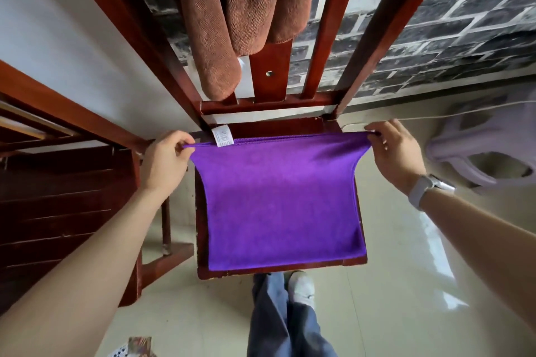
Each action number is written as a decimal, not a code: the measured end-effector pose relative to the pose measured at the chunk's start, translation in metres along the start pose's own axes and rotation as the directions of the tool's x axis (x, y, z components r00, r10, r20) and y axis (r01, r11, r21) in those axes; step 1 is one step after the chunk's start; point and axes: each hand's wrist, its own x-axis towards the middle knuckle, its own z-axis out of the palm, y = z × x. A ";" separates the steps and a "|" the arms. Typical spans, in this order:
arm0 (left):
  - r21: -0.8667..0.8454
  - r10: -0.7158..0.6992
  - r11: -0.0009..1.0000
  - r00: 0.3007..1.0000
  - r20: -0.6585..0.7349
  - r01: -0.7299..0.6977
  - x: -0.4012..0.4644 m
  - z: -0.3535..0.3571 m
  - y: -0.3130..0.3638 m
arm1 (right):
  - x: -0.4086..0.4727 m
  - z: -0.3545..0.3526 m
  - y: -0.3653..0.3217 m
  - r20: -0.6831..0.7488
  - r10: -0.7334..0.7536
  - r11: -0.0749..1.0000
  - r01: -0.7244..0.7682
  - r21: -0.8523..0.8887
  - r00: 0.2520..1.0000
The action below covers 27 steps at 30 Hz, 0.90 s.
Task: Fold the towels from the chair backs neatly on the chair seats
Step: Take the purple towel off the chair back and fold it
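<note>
A purple towel (282,200) lies spread over the seat of a red-brown wooden chair (269,124), its near edge at the seat's front. My left hand (165,162) pinches the towel's far left corner, close to a white label (222,135). My right hand (394,151) pinches the far right corner, and the far edge is stretched taut between them, lifted a little above the seat. A brown towel (232,23) hangs over the chair back above.
A second wooden chair (58,182) stands close on the left. A pale lilac plastic stool (490,148) sits on the tiled floor at the right. A dark brick-pattern wall is behind the chair. My legs and a shoe (301,287) are at the seat's front.
</note>
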 end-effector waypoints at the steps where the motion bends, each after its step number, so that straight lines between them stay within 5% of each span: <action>1: 0.012 0.027 1.000 1.000 0.015 -0.027 -0.008 -0.002 -0.001 | -0.010 -0.001 0.003 0.014 -0.032 0.999 0.032 -0.018 0.999; 11: 0.172 0.202 0.952 0.942 0.269 -0.253 -0.133 0.021 -0.028 | -0.138 0.018 0.044 0.185 -0.281 0.942 0.308 -0.134 0.942; 27: 0.329 0.329 0.842 0.890 0.314 -0.427 -0.213 0.074 -0.066 | -0.205 0.049 0.078 0.295 -0.241 0.915 0.318 -0.250 0.925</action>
